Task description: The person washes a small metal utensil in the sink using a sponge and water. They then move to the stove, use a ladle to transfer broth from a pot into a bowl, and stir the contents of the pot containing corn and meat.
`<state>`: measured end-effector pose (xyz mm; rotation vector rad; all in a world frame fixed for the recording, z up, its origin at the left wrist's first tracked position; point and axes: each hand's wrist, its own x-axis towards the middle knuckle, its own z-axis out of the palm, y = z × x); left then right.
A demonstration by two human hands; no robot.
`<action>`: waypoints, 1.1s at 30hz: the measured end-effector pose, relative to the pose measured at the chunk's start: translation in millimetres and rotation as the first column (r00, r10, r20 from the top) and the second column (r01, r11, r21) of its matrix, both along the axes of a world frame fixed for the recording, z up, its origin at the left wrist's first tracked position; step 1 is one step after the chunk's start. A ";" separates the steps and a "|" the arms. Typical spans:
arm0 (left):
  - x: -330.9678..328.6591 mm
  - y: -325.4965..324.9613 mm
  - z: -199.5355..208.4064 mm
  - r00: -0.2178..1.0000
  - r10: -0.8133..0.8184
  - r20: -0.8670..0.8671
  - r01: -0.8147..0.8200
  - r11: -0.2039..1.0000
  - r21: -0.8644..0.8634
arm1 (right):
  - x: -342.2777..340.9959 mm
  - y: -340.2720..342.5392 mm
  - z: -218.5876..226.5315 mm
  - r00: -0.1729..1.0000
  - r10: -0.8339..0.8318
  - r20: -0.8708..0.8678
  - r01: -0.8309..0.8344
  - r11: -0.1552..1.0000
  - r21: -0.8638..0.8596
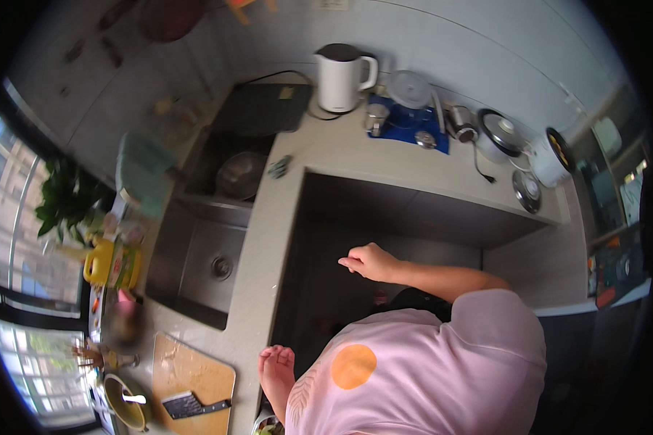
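My right hand hangs in the air in front of the counter, over the dark floor. Its fingers are drawn together, and nothing shows in them. Close to the counter's front edge, my left hand is held up with curled fingers and no object visible in it. Nearest to that hand is a wooden cutting board on the counter. A black-bladed cleaver lies across the board, its handle toward my left hand. Part of a bowl with green bits shows below the left forearm.
A double steel sink holds a metal bowl in its far basin. Along the back counter stand a white kettle, a blue mat with glassware, and white pots. A yellow oil jug stands by the window.
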<state>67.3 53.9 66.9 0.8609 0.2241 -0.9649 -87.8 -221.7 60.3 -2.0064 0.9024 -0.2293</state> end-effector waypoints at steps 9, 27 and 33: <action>-57.8 -167.2 -2.6 0.895 -0.398 0.200 0.377 0.916 0.137 | -194.7 -33.1 -19.1 0.964 -0.218 -0.153 0.224 0.974 0.019; -103.5 -356.2 -224.1 -0.537 -0.836 0.110 0.301 -0.068 0.951 | -367.3 -110.5 -46.5 0.622 -0.783 -0.032 0.782 0.617 0.086; -133.3 -389.9 -237.7 -0.273 -0.841 -0.466 0.487 -0.539 0.687 | -375.5 -144.6 -25.1 0.517 -0.844 -0.142 0.856 0.513 0.070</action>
